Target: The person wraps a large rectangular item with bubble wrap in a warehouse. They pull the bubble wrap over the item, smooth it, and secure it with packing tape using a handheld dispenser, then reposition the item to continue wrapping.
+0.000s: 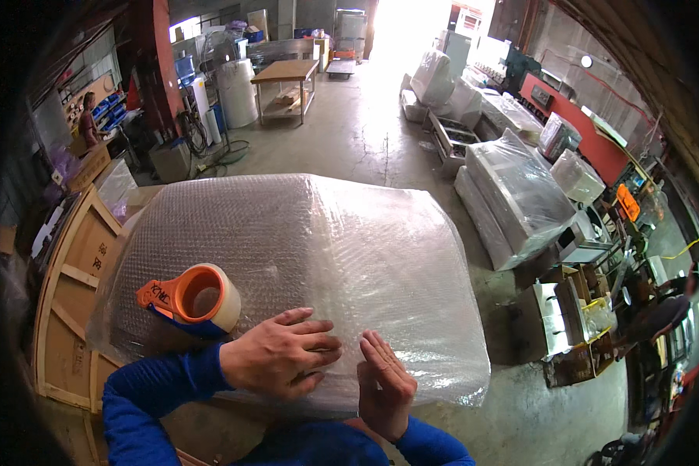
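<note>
A large block wrapped in clear bubble wrap (233,210) stands right in front of me; what lies inside is hidden. My left hand (283,356) rests palm down on the wrap near its front edge, fingers stretched out. Just to its right, my right hand (386,382) is held on edge against the wrap, its fingers straight and side by side, holding nothing. An orange tape dispenser (202,293) with a wide roll of tape sits on the wrap beside my left wrist. A lengthwise seam in the wrap runs away between the hands.
A wooden crate panel (74,311) leans at the left. Plastic-wrapped units (516,194) stand along the right side, with cardboard boxes (575,318) nearer. Farther off are a wooden-topped table (286,71) and a large roll of wrap (237,93). Another person (89,120) stands far left.
</note>
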### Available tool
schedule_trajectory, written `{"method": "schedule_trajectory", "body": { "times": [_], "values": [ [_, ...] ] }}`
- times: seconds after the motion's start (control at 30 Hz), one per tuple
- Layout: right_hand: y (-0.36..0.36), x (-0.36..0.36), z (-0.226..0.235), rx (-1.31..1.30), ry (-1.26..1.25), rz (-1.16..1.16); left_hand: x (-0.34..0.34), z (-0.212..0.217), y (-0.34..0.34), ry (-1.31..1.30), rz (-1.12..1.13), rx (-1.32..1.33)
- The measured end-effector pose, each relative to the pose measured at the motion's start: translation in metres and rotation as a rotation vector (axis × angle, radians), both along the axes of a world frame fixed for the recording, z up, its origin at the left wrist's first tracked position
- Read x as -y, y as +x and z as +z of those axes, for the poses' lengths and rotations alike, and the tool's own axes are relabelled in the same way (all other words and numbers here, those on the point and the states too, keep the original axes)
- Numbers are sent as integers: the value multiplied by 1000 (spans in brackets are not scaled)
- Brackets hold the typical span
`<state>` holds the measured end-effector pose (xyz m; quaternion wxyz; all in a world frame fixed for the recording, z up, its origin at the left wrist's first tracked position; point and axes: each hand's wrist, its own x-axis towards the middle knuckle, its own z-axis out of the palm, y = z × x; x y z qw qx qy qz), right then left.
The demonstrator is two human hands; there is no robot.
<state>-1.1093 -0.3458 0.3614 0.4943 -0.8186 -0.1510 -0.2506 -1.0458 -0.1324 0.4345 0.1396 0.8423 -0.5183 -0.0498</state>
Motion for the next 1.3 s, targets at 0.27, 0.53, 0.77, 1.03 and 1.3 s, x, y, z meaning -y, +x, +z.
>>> {"method": "schedule_trajectory", "body": {
  "times": [0.27, 0.53, 0.77, 1.03, 1.3],
  "values": [
    [0, -11, -7, -6, -55, -29, -6, -6, 7, -54, 26, -71],
    [-47, -59, -21, 134, -84, 321, -9, -8, 10, -216, 79, -1],
    [-43, -8, 0, 371, -371, -354, -9, -24, 13, -575, 63, 47],
    [19, -23, 14, 232, -217, -475, -8, -26, 8, -65, 33, 180],
    [-4, -45, -30, 152, -194, -361, -5, -37, 24, -452, 101, -55]
  ]
}}
